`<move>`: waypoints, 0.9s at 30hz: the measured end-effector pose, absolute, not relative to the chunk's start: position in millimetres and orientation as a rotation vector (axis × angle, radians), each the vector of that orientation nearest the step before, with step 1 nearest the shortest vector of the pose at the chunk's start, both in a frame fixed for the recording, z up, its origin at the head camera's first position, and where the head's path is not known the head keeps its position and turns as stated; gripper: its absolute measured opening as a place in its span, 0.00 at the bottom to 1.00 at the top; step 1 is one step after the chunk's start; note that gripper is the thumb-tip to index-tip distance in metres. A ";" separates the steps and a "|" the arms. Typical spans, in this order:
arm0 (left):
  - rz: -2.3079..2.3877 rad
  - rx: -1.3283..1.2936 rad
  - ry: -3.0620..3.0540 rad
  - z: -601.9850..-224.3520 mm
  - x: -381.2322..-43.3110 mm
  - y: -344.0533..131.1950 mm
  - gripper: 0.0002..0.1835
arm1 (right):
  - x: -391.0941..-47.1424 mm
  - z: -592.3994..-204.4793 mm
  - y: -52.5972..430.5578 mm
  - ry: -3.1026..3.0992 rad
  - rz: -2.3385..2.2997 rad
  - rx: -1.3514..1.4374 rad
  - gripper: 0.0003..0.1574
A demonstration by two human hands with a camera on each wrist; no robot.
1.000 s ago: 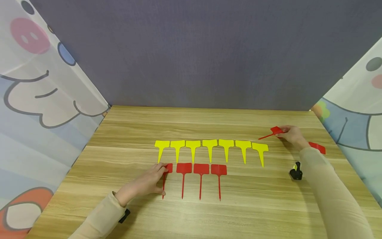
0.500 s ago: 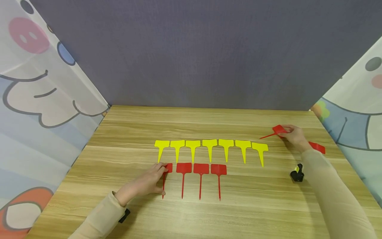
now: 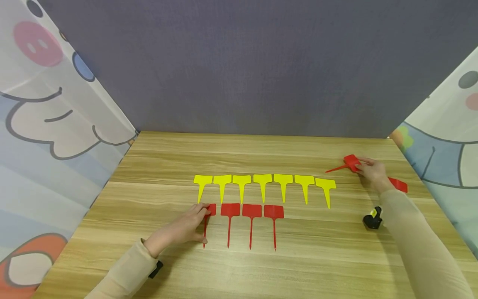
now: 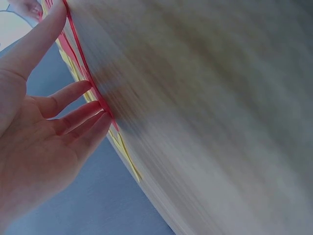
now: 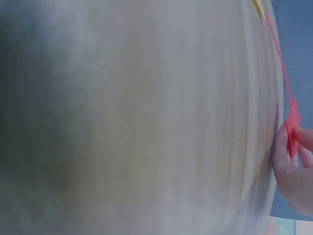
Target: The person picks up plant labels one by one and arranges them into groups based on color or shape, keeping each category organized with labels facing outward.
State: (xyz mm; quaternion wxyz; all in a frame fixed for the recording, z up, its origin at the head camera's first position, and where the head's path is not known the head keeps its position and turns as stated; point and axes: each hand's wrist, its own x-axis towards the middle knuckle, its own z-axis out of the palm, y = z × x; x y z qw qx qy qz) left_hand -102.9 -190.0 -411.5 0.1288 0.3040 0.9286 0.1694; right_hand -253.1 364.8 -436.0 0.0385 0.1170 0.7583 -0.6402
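My right hand (image 3: 372, 172) pinches a red plant label (image 3: 351, 162) by its flat head, at the far right of the table. The thin stem points left, tilted, in the head view; I cannot tell whether more than one label is in the grip. At the left end of a row of red plant labels (image 3: 252, 211), my left hand (image 3: 179, 228) rests on the leftmost red label (image 3: 212, 209) with fairly straight fingers at its head and thumb near its stem tip. Part of that label is hidden by the fingers. Behind, several yellow T-shaped plant labels (image 3: 262, 179) form another row.
More red labels (image 3: 398, 185) lie at the right, partly hidden by the right wrist. Black wrist cameras (image 3: 372, 218) show beside both wrists. The wooden table (image 3: 298, 270) ends at a grey panel (image 3: 261, 74), with printed cloth (image 3: 33, 145) on both sides.
My right hand has moved slightly right with the red plant label, whose head now turns more toward the camera. The left hand and both rows have stayed put.
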 end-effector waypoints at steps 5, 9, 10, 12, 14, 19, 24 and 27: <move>0.491 0.884 2.700 -411.4 -102.9 -189.8 0.35 | -251.8 -433.5 362.1 2.103 -2.202 0.385 0.15; 0.496 0.880 2.697 -411.1 -102.9 -189.6 0.35 | -248.5 -424.0 353.8 1.934 -2.321 0.399 0.19; 0.497 0.880 2.696 -410.8 -102.9 -189.5 0.35 | -247.4 -421.8 351.7 1.914 -2.329 0.386 0.21; 0.502 0.878 2.692 -410.3 -102.7 -189.4 0.36 | -245.4 -418.5 348.3 1.897 -2.327 0.362 0.24; 0.505 0.876 2.688 -409.9 -102.9 -189.2 0.36 | -243.8 -416.3 344.9 1.883 -2.329 0.340 0.24; 0.505 0.867 2.684 -409.9 -103.3 -189.3 0.36 | -241.1 -413.3 337.9 1.844 -2.329 0.299 0.20; 0.494 0.874 2.693 -411.3 -103.6 -189.9 0.36 | -241.2 -413.1 333.0 1.786 -2.314 0.241 0.20; 0.492 0.878 2.697 -411.7 -103.7 -190.0 0.36 | -239.9 -412.0 328.6 1.776 -2.295 0.184 0.20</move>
